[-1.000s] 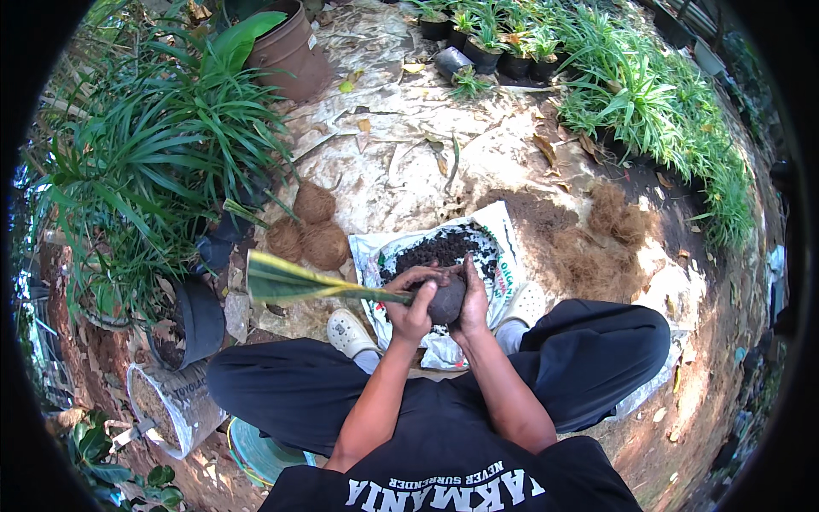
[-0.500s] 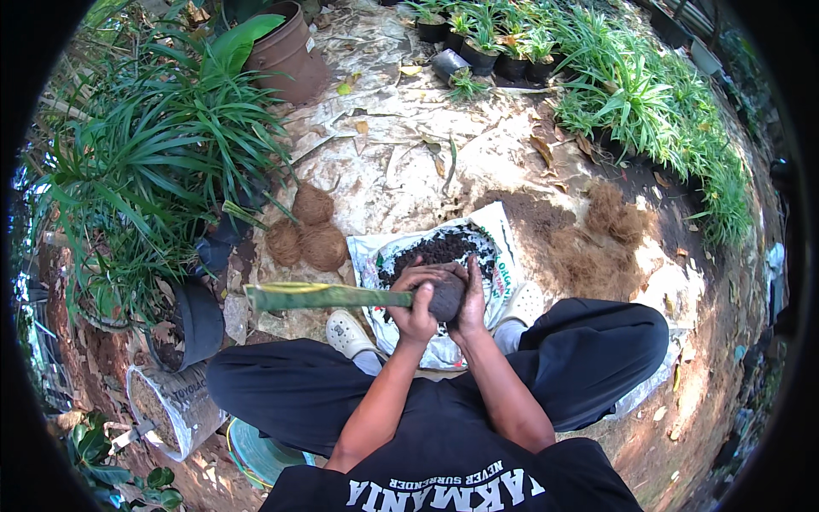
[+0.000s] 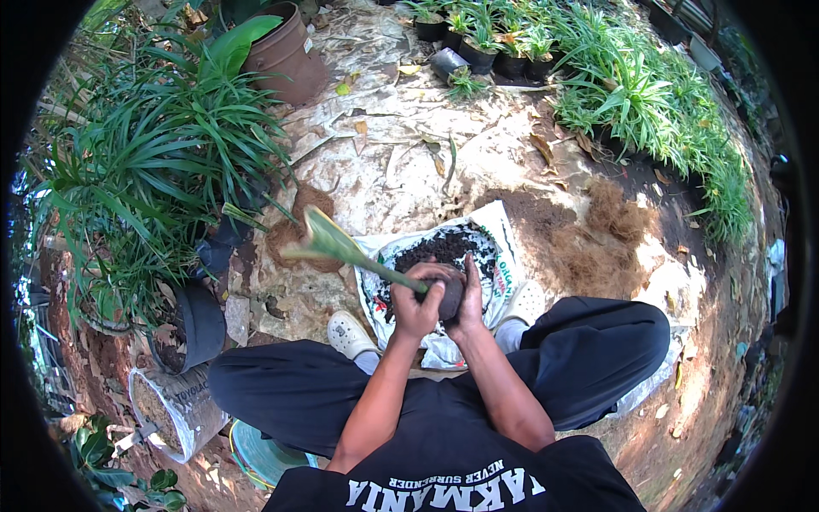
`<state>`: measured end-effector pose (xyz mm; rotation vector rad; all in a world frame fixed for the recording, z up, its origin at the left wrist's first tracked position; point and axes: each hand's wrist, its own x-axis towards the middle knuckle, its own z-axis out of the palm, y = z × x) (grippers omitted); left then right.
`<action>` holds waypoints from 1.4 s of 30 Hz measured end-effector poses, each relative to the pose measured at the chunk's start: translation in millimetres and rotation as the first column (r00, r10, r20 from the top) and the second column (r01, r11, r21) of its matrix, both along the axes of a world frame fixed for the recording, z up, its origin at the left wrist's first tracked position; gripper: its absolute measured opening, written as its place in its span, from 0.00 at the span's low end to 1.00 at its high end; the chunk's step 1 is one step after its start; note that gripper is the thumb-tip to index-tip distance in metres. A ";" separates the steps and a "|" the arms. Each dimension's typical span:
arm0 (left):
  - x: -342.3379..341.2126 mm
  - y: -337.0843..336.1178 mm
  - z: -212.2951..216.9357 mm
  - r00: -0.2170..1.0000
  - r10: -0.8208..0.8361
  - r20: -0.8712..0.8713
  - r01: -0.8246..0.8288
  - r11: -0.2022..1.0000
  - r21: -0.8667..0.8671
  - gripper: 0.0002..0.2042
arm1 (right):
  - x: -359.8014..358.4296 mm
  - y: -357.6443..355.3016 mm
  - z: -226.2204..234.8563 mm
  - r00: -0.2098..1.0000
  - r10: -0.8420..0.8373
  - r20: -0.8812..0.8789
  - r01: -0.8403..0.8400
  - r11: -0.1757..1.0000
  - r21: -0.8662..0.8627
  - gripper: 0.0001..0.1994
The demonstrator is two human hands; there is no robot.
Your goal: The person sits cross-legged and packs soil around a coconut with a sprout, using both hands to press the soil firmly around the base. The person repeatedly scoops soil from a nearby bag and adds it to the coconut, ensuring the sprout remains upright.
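- The left hand (image 3: 415, 303) is closed around the stem of a green leaf plant (image 3: 337, 246).
- The right hand (image 3: 468, 299) is wrapped around a small dark pot (image 3: 450, 299), fingers curled on its side.
- The pot sits between both hands, just above a white sack of dark soil (image 3: 503, 256).
- The leaf points up and to the left.

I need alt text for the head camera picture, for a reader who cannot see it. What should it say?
Seen from above, a squatting person's left hand and right hand hold a small dark pot with a long green leaf over an open white sack of dark soil. Leafy plants, brown fibre and other pots surround them on pale ground.
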<state>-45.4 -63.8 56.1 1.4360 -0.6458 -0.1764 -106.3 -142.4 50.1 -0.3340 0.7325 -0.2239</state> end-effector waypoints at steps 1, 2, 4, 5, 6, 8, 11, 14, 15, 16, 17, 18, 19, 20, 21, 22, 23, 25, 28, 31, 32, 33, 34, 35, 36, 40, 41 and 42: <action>-0.1 -2.5 -0.6 0.997 0.058 -0.046 -0.058 0.998 -0.009 0.07 | 0.5 0.2 2.6 0.997 -0.042 0.062 0.041 0.999 0.004 0.30; -1.9 -3.1 0.4 0.987 0.131 -0.095 -0.130 0.991 0.014 0.06 | 0.6 1.1 5.1 0.993 -0.091 0.077 0.091 0.996 -0.006 0.31; -2.6 -2.3 4.7 0.955 0.131 -0.267 -0.162 0.982 -0.094 0.06 | 2.5 2.1 7.2 0.978 -0.116 0.172 0.128 0.990 -0.065 0.32; -3.0 -1.5 7.1 0.936 0.111 -0.334 -0.166 0.976 -0.143 0.06 | 2.5 2.8 6.7 0.993 -0.086 0.081 0.097 0.985 -0.146 0.32; 4.4 3.5 9.2 0.989 0.034 -0.142 -0.050 0.992 -0.114 0.08 | 3.3 3.0 5.0 0.996 -0.048 0.069 0.063 0.970 -0.234 0.32; 11.2 10.7 10.8 0.990 -0.046 0.132 0.043 0.999 0.026 0.09 | 1.8 3.4 -0.8 0.998 -0.049 0.048 0.056 0.984 -0.170 0.28; 9.4 12.4 5.6 0.988 -0.120 0.099 0.115 0.992 0.052 0.08 | -0.6 2.5 -8.4 0.993 0.050 -0.109 -0.082 0.947 -0.311 0.25; -0.5 7.7 -0.2 0.997 -0.037 -0.063 0.036 0.999 -0.023 0.07 | 0.0 0.4 -7.0 0.988 0.072 -0.137 -0.112 0.943 -0.312 0.26; -3.3 5.7 -0.8 0.991 0.038 -0.126 -0.045 0.998 -0.049 0.07 | 0.4 -0.7 -4.4 0.978 0.084 -0.190 -0.138 0.946 -0.293 0.27; -5.6 3.8 -0.5 0.975 0.110 -0.191 -0.126 0.990 -0.071 0.07 | 2.7 -0.1 -1.8 0.995 0.078 -0.069 -0.096 0.948 -0.303 0.32; -6.4 2.0 0.4 0.952 0.180 -0.248 -0.205 0.976 -0.079 0.07 | 2.6 -1.9 1.2 1.000 0.027 -0.012 -0.029 0.966 -0.257 0.33; -8.6 1.4 2.6 0.881 0.253 -0.399 -0.302 0.951 -0.065 0.08 | 2.3 -3.1 3.7 0.999 -0.017 0.034 0.023 0.980 -0.198 0.34; -7.8 2.0 4.8 0.919 0.250 -0.305 -0.285 0.956 -0.074 0.08 | 1.4 -3.6 5.1 0.990 -0.068 0.120 0.087 0.984 -0.158 0.36; -6.6 2.6 6.7 0.951 0.239 -0.196 -0.260 0.961 -0.089 0.09 | 2.6 -2.9 4.8 0.994 -0.016 0.104 0.036 0.980 -0.196 0.37; -5.6 2.3 7.8 0.972 0.220 -0.085 -0.228 0.968 -0.103 0.10 | 1.3 -3.4 3.4 0.995 -0.016 0.094 0.028 0.992 -0.123 0.36; -1.1 4.7 8.6 0.958 0.222 0.180 -0.221 0.975 -0.025 0.11 | 0.6 -3.3 0.4 0.995 -0.016 0.098 0.024 0.997 -0.076 0.35; -2.5 3.8 8.2 0.971 0.166 0.170 -0.159 0.986 -0.053 0.11 | -0.1 -3.5 -3.5 0.989 -0.016 0.146 0.023 0.999 -0.047 0.35; -4.8 3.3 5.6 0.987 0.070 0.144 -0.057 0.994 -0.095 0.12 | 1.6 0.0 -12.8 0.997 0.012 0.079 -0.011 1.000 -0.010 0.32; -11.7 3.4 1.9 0.961 0.108 0.256 -0.107 0.994 -0.018 0.08 | 2.7 -3.6 -21.1 0.982 0.143 0.122 -0.152 0.986 0.074 0.34; -18.9 -1.5 2.0 0.953 0.285 0.098 -0.274 0.955 -0.111 0.07 | 5.1 -5.3 -18.8 0.978 0.126 0.165 -0.143 0.985 0.100 0.35; -20.5 -0.8 3.9 0.954 0.299 -0.033 -0.300 0.949 -0.095 0.07 | 4.6 -5.5 -17.0 0.974 0.058 0.218 -0.085 0.990 0.114 0.35; -20.8 -1.1 6.0 0.952 0.283 -0.117 -0.293 0.953 -0.083 0.08 | 4.4 -6.2 -15.6 0.938 0.000 0.346 -0.046 0.991 0.125 0.35; -17.3 0.8 8.3 0.959 0.265 0.098 -0.265 0.964 -0.013 0.09 | 4.0 -8.4 -15.4 0.924 -0.084 0.374 0.025 0.987 0.157 0.37; -12.0 5.0 10.6 0.922 0.201 0.330 -0.235 0.970 0.067 0.09 | 3.5 -10.4 -16.7 0.947 -0.062 0.315 0.020 0.991 0.136 0.36; -8.4 6.5 11.7 0.842 0.140 0.521 -0.246 0.959 0.141 0.09 | 3.2 -12.9 -19.3 0.952 -0.035 0.303 0.000 0.993 0.114 0.35; -8.1 3.8 3.8 0.861 -0.030 0.508 -0.035 0.992 0.119 0.11 | 0.4 -16.5 -39.2 0.979 0.148 0.141 -0.164 0.981 0.107 0.33; -10.6 2.5 0.3 0.883 -0.004 0.469 -0.034 0.997 0.072 0.11 | 0.3 -18.2 -43.2 0.981 0.184 0.056 -0.190 0.973 0.131 0.33; -13.3 2.4 -2.6 0.901 0.010 0.434 -0.039 0.998 0.057 0.12 | 1.2 -17.0 -45.4 0.971 0.220 0.089 -0.227 0.971 0.078 0.33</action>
